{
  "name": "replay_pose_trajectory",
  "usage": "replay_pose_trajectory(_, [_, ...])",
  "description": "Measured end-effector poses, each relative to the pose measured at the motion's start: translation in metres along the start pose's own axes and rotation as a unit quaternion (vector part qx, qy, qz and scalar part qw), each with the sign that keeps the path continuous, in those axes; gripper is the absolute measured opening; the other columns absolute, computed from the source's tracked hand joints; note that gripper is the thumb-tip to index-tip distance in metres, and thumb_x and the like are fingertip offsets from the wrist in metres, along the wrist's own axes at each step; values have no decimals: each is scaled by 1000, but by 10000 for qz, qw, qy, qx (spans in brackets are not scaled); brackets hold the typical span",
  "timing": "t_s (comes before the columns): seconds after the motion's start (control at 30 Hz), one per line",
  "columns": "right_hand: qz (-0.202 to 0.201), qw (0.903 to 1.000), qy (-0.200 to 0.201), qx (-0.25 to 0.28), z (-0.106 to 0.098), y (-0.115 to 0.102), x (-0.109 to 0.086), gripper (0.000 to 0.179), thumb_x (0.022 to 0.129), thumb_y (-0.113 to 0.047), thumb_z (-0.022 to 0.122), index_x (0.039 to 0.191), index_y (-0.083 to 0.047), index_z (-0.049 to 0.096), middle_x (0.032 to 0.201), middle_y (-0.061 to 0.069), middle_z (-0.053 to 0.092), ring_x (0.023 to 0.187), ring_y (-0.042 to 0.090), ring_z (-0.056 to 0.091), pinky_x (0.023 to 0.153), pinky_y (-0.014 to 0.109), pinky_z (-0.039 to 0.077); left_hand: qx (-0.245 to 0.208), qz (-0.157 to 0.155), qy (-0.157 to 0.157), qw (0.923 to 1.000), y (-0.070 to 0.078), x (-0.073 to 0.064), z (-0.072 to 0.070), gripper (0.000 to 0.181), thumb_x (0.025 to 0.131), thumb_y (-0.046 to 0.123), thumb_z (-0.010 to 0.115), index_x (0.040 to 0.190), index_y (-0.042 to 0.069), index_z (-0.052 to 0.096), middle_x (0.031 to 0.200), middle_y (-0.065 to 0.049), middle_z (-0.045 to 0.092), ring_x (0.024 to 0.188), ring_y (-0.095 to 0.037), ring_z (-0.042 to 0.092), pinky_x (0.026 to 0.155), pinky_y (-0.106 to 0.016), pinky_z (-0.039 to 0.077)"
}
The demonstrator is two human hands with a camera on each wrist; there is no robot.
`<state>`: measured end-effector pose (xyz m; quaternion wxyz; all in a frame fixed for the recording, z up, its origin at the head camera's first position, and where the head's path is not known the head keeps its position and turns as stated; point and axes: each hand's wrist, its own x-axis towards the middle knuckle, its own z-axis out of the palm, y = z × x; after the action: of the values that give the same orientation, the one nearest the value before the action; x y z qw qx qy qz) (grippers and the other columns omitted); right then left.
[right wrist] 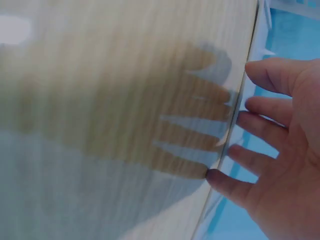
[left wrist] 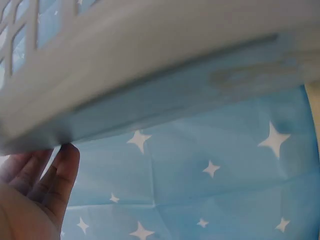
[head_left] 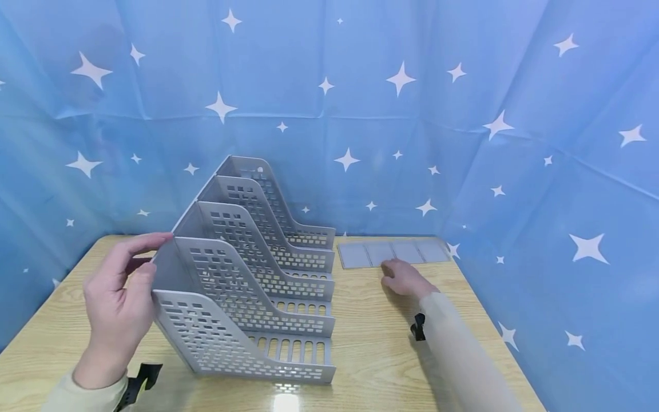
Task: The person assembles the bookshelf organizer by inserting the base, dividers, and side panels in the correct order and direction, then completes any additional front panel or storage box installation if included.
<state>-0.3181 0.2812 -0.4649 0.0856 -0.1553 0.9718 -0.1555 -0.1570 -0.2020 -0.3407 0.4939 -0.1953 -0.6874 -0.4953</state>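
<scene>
A grey file rack (head_left: pixel 247 297) with several slots and perforated dividers stands on the left of the table. My left hand (head_left: pixel 120 300) holds its back edge, index fingertip at a divider's rear corner and thumb just below. In the left wrist view, the fingers (left wrist: pixel 67 167) meet the rim of the blurred rack (left wrist: pixel 150 55). A flat grey panel (head_left: pixel 381 253), marked off into several sections, lies at the table's back right. My right hand (head_left: pixel 407 278) reaches over its near edge. The right wrist view shows those fingers (right wrist: pixel 265 127) spread, with fingertips along a straight edge.
The wood-grain table (head_left: pixel 370 343) reaches back to a blue curtain (head_left: pixel 319 57) with white stars, which hangs behind and at both sides. A black strap piece (head_left: pixel 419 327) sits at the right wrist, another (head_left: pixel 144 380) at the left.
</scene>
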Motion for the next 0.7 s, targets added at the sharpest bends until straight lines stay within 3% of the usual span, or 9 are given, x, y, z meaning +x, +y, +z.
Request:
replay_pose_trajectory(0.13, [-288,9991,304,-1,3,-1,-21,41,100,-10,60,136,9,59,130,26,60,120,45,58,105,59,47,-23,-17,13,10000,-2,0,2,36,86,-15,41,108,-18,69,110,-4,76,89,-4,69,77,-12,51])
replay_pose_trajectory(0.27, [-609,9960,631,177,9,-2,-43,30,99,-7,61,125,6,67,119,18,62,109,38,62,98,57,51,-69,-5,31,10000,-3,1,3,37,85,-15,41,108,-18,69,110,-3,76,95,-7,68,76,-12,50])
replay_pose_trajectory(0.5, [-719,9878,791,1133,16,-3,-65,21,102,-10,61,109,-2,79,127,20,69,133,48,52,111,60,42,-10,14,-14,10000,-2,1,1,35,86,-15,41,106,-19,68,112,-3,77,100,-7,67,82,-13,50])
replay_pose_trajectory(0.7, [-712,9788,424,1874,19,-8,-68,21,102,-17,63,98,-13,83,133,20,68,136,43,54,111,56,44,-42,135,-13,9999,1,1,4,32,86,-14,42,102,-19,68,111,-4,77,97,-6,66,83,-14,48])
